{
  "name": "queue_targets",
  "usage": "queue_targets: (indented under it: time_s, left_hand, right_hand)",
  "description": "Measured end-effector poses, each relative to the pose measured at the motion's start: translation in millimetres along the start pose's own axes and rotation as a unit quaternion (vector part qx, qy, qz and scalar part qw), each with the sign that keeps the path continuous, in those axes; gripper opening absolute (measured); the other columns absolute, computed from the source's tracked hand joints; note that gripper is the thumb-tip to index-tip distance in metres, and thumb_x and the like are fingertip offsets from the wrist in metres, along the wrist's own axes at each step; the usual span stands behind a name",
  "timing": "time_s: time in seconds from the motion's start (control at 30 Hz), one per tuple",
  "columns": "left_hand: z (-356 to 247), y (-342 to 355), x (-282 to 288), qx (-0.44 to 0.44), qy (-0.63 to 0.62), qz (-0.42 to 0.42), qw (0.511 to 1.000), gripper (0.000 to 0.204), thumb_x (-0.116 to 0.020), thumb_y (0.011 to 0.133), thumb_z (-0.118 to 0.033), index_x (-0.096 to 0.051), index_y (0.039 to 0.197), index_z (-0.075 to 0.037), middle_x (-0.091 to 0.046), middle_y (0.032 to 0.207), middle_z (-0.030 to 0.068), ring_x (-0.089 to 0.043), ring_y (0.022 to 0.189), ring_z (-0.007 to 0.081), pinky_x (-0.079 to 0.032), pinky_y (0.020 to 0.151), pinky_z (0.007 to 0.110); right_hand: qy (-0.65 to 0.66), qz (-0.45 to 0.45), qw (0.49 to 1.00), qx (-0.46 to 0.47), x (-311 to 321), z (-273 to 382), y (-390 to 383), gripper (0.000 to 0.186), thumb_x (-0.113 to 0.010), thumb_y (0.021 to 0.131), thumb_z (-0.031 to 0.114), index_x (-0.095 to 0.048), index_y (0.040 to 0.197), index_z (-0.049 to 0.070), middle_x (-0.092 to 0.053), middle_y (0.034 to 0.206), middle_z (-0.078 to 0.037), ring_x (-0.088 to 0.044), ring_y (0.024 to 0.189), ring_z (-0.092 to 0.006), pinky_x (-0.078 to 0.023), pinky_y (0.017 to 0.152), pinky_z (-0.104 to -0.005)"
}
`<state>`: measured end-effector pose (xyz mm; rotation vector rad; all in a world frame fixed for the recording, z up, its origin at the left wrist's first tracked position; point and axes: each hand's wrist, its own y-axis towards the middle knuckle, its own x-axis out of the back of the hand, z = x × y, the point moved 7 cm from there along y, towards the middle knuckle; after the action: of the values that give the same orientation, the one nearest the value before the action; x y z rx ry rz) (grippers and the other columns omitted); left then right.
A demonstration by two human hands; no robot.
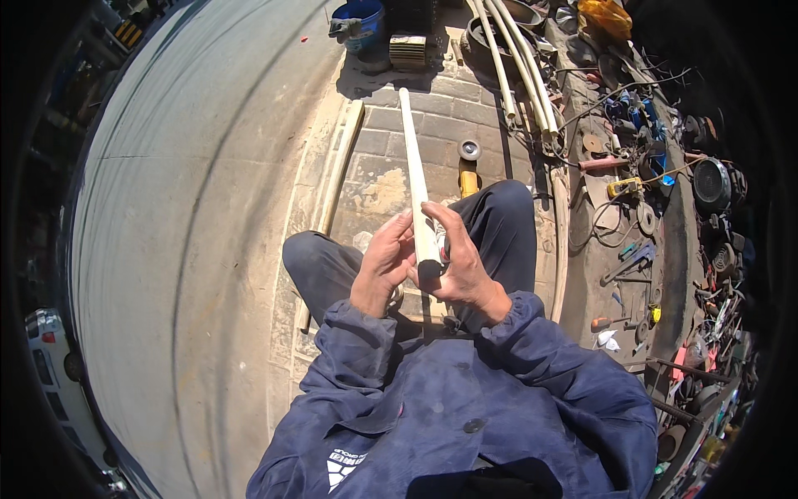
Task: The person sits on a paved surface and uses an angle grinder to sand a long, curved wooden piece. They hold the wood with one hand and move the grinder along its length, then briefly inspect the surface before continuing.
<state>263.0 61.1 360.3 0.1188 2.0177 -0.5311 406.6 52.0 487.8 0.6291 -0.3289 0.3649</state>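
Note:
Between my hands is a long, pale wooden pole [413,158], its near end dark and in shadow, its far end pointing away over the paving. My left hand [386,259] is cupped against the pole's left side near that end. On the other side, my right hand [459,258] curls round the pole with its fingers over the top and right. Part of the right fingers' grip underneath is hidden. Past my right knee, a yellow angle grinder [469,170] with a round grey disc lies on the bricks.
Left of the pole lies a wooden plank [342,166]. Pale poles [522,71] lean at the upper right. A blue bucket [359,27] stands at the far end. Along the right, a cluttered bench holds pliers [629,263], cables and scrap. A white van [62,387] is parked far left.

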Motion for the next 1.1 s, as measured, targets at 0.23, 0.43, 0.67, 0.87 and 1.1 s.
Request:
queue_targets:
  time_s: [0.23, 0.43, 0.67, 0.87, 1.1]
  left_hand:
    - [8.7, 4.3, -9.5, 0.056, -0.085, 0.068, 0.992, 0.039, -0.063, 0.122, -0.031, -0.068, 0.143, 0.002, -0.078, 0.130, 0.0185, -0.080, 0.114, 0.0308, -0.070, 0.096, 0.049]
    - [4.0, -9.7, -59.6, 0.013, -0.077, 0.063, 0.995, 0.043, -0.063, 0.122, -0.036, -0.067, 0.146, 0.000, -0.076, 0.131, 0.0148, -0.076, 0.119, 0.0275, -0.065, 0.102, 0.045]
    - [-16.9, -62.8, -112.8, -0.127, 0.199, -0.088, 0.968, 0.038, -0.065, 0.119, -0.032, -0.071, 0.141, -0.002, -0.077, 0.123, 0.0099, -0.074, 0.111, 0.0216, -0.063, 0.097, 0.039]
    - [-14.2, -81.0, -128.8, -0.160, 0.279, -0.039, 0.946, 0.057, -0.073, 0.096, -0.012, -0.064, 0.150, 0.006, -0.067, 0.140, 0.0051, -0.065, 0.126, 0.0146, -0.051, 0.109, 0.028]
    - [-9.9, -61.1, -89.7, -0.121, 0.178, -0.048, 0.975, 0.033, -0.062, 0.122, -0.028, -0.069, 0.137, 0.001, -0.076, 0.120, 0.0127, -0.075, 0.108, 0.0239, -0.065, 0.097, 0.039]
  right_hand:
    - [0.022, -0.114, 0.993, -0.028, 24.3, 30.2, -26.2, 0.065, -0.099, 0.092, 0.024, -0.071, 0.146, 0.002, -0.071, 0.145, -0.020, -0.073, 0.130, -0.0363, -0.060, 0.112, -0.0451]
    - [0.006, -0.156, 0.988, 0.000, 39.1, 31.9, -5.2, 0.069, -0.106, 0.084, 0.026, -0.073, 0.139, 0.001, -0.075, 0.137, -0.018, -0.075, 0.127, -0.0338, -0.061, 0.110, -0.0447]
    - [-0.046, -0.182, 0.981, 0.053, 39.4, 37.5, -4.1, 0.068, -0.107, 0.078, 0.028, -0.076, 0.134, 0.005, -0.080, 0.128, -0.013, -0.075, 0.116, -0.0337, -0.057, 0.102, -0.0453]
    - [-0.050, -0.178, 0.981, 0.055, 38.9, 36.5, -8.9, 0.067, -0.106, 0.079, 0.030, -0.076, 0.133, 0.006, -0.080, 0.128, -0.013, -0.076, 0.116, -0.0334, -0.057, 0.101, -0.0453]
    - [-0.018, -0.172, 0.984, 0.034, 29.5, 32.8, -17.3, 0.066, -0.105, 0.080, 0.025, -0.075, 0.135, 0.006, -0.079, 0.133, -0.012, -0.074, 0.123, -0.0337, -0.055, 0.105, -0.0461]
